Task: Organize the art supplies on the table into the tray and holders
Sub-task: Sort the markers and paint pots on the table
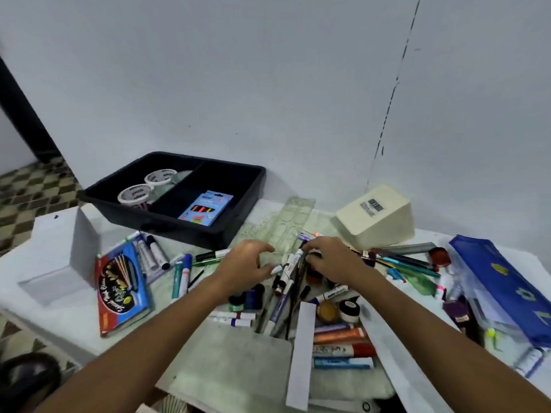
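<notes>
Dim, flat, bluish light; soft shadows under my forearms. Overall slightly soft focus. Wide-angle bending strongest far from the black tray (253,186), at frame edges.

The white worktop (68,329) carries a black tray (238,204) at the back left and a cream holder (384,222) lying on its side at the back right. A red and blue book (122,290) lies at the left, a blue pouch (501,290) at the right, and between them a heap of markers (286,281).
</notes>
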Demonstrator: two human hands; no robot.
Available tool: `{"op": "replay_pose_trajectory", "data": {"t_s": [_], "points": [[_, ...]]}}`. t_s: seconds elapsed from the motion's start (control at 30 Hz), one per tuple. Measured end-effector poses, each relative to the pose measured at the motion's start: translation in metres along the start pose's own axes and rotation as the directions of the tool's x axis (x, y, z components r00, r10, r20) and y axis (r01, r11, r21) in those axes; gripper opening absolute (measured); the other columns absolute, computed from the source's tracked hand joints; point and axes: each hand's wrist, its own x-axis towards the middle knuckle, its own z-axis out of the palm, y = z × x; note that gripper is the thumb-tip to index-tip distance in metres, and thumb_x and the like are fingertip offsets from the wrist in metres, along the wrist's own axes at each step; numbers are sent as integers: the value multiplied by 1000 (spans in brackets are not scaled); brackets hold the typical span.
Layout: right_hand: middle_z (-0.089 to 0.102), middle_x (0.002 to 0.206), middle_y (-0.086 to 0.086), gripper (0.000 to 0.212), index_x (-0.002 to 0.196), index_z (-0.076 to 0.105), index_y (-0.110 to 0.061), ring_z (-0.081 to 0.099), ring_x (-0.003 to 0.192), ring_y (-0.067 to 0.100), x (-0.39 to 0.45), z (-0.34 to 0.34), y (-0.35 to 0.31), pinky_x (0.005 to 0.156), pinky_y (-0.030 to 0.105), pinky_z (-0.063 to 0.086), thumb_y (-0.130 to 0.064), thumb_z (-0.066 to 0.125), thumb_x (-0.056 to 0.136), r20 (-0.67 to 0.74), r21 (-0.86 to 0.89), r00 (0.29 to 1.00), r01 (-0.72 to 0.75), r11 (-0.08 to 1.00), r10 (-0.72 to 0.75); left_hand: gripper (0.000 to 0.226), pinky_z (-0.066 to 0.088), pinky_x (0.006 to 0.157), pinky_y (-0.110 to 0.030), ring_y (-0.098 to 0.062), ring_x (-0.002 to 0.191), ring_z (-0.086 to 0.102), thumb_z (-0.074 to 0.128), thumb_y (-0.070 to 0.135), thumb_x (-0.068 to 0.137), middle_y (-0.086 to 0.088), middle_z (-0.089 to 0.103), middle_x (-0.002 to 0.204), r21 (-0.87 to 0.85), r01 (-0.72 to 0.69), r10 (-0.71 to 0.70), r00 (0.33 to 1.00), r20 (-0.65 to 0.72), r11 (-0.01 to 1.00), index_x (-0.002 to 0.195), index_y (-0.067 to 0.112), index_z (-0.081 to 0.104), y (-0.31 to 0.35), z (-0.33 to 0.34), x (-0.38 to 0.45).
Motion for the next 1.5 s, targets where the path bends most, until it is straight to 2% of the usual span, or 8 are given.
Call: {"op": "replay_pose_trajectory", "data": {"t_s": [0.2,0.37,0.57,0.83,0.97,1.1,1.23,1.5], "points": [[61,129,11,47,125,62,-16,56,115,29,27,14,-2,91,33,46,-2,42,85,135,-82,990,-35,996,46,41,39,103,-31,-18,124,49,52,23,92,-1,55,136,48,-90,76,969,236,995,132,17,55,-10,6,43],[56,137,-1,52,120,66,-19,47,128,20,26,23,0,100,37,44,-3,40,79,210,-180,978,54,982,-16,42,44,98,-37,-24,120,53,41,30,97,-7,56,135,122,-168,111,920,377,978,134,13,52,-22,12,54],[55,133,-4,41,117,67,-20,44,127,16,28,21,3,102,32,40,-5,42,87,176,-184,984,33,982,0,44,44,99,-38,-23,120,53,41,31,93,-6,57,133,138,-145,82,920,383,980,129,11,56,-41,8,53],[66,101,1,23,98,70,-17,50,104,24,44,29,0,85,37,44,-22,50,89,106,-219,994,5,976,18,42,45,98,-37,-21,120,53,43,34,96,-5,58,131,158,-117,51,928,368,981,127,10,58,-55,5,54],[62,111,5,35,112,66,-18,44,113,27,58,34,-7,92,42,37,-42,56,88,86,-267,991,-77,961,103,47,43,100,-40,-23,124,49,40,36,96,-7,55,134,133,-104,48,929,366,986,131,9,54,-56,3,50],[55,111,8,53,100,67,-16,39,114,29,68,38,-12,92,45,33,-63,61,76,117,-382,973,-142,913,200,44,39,104,-38,-21,130,43,43,31,98,-5,49,141,81,-101,69,943,327,992,136,11,50,-57,-1,44],[55,113,8,48,95,65,-17,40,115,30,75,44,-17,94,46,32,-60,67,73,110,-368,962,-196,909,252,39,41,103,-38,-18,127,46,45,30,99,-3,52,137,42,-97,80,952,295,994,132,11,54,-60,-5,40],[64,91,-1,19,92,60,-19,57,97,23,78,52,-25,95,44,39,-25,68,76,-31,-22,934,-358,934,357,33,48,93,-36,-16,108,57,49,30,98,-4,61,123,-69,-99,110,980,167,993,121,10,62,-56,-14,31]]}}
